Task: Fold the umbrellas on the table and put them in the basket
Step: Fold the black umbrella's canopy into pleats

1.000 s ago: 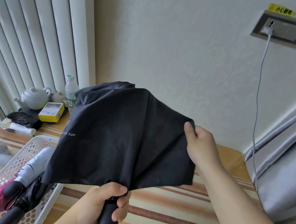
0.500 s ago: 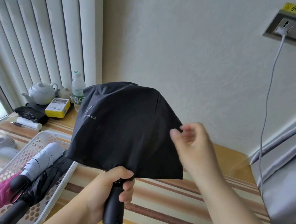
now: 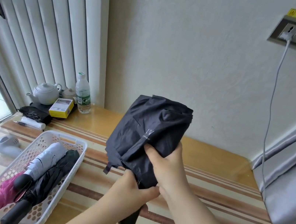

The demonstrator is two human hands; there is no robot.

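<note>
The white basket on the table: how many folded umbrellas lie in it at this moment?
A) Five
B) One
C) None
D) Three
D: in the white basket lie a pink umbrella, a light grey umbrella and a black umbrella, side by side; another black umbrella is in the person's hands, outside the basket.

Single head-worn view; looks forward and down; hands (image 3: 152, 178) close; table (image 3: 213, 161) and wall beyond.
</note>
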